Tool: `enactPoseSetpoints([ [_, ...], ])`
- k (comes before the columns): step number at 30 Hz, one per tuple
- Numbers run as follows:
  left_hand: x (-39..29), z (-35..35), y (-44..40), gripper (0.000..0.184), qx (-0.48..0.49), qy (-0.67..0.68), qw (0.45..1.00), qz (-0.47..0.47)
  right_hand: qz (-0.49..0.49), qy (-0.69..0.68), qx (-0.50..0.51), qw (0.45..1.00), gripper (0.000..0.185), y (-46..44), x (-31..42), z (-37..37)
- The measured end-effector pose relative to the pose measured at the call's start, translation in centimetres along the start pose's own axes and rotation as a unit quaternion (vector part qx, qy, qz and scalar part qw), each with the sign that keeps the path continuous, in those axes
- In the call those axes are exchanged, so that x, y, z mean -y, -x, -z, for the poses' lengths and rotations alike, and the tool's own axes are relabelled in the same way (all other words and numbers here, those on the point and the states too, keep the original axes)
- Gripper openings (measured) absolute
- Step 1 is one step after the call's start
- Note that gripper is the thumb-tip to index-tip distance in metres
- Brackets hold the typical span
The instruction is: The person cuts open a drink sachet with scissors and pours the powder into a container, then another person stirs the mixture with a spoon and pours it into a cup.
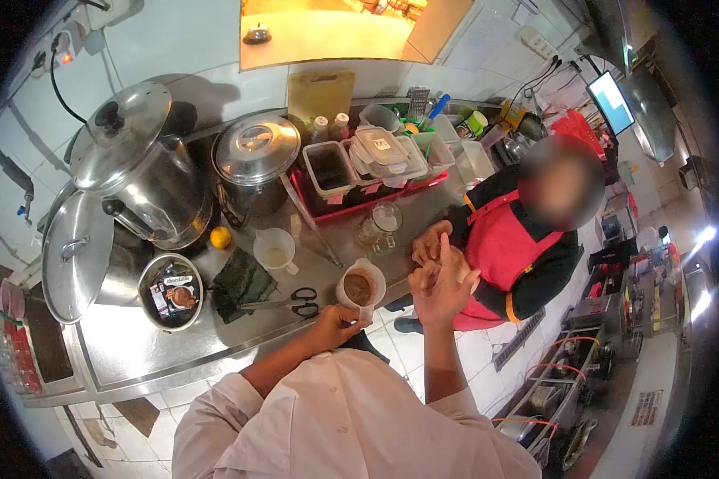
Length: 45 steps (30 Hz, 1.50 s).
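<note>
My left hand (335, 326) grips a white plastic jug (380, 281) at its near side, by what looks like the handle. Brown powder (359, 287) fills part of the jug, which is at the counter's front edge. My right hand (442, 281) is raised just right of the jug, index finger pointing up and fingers apart, holding nothing. Left of the jug lie black-handled scissors (304, 303), beside a dark green cloth or leaf (244, 279). Another translucent jug (275, 251) stands behind them, with a little pale content. A glass mug (379, 227) stands behind the powder jug.
A person in a red apron (491, 251) stands close on the right, hands near mine. A metal bowl (170, 321) holding packets, an orange fruit (220, 237), a lidded pot (256, 156) and a tall steel urn (156, 195) stand left. Plastic tubs (330, 168) fill a red tray behind.
</note>
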<state>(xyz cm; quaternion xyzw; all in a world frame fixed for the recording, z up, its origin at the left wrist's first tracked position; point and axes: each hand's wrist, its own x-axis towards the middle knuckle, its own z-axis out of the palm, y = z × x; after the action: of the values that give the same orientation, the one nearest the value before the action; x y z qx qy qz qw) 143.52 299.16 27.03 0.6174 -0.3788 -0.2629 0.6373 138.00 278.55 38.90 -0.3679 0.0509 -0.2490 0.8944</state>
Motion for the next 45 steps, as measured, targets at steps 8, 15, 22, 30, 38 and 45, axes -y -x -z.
enactPoseSetpoints([
  [8, -0.2, -0.2, 0.4, 0.015, 0.001, 0.034, 0.999, 0.021, 0.005, -0.053, 0.023, 0.998, 0.109, 0.4, -0.1, 0.8],
  [15, -2.1, 0.3, 0.3, 0.018, 0.018, -0.006, 0.998, 0.057, 0.008, -0.04, 0.056, 0.998, 0.106, 0.5, 0.0, 0.7],
  [22, -1.9, -0.1, -0.2, 0.018, 0.007, 0.003, 0.999, 0.043, 0.01, 0.032, -0.021, 0.999, 0.091, 0.3, -0.3, 2.6],
  [30, -4.0, -1.0, -2.8, 0.01, 0.023, -0.112, 0.993, -0.005, -0.135, 0.631, -0.101, 0.758, 0.055, 2.3, -5.1, 3.9],
  [38, -2.8, -4.4, -5.9, 0.017, 0.027, -0.066, 0.997, 0.037, -0.133, 0.701, -0.136, 0.687, 0.034, 2.7, -3.9, 5.1],
  [45, -2.2, -5.8, -8.4, 0.021, 0.078, -0.077, 0.994, 0.015, -0.055, 0.685, -0.177, 0.704, 0.029, 2.5, -2.7, 6.5],
])
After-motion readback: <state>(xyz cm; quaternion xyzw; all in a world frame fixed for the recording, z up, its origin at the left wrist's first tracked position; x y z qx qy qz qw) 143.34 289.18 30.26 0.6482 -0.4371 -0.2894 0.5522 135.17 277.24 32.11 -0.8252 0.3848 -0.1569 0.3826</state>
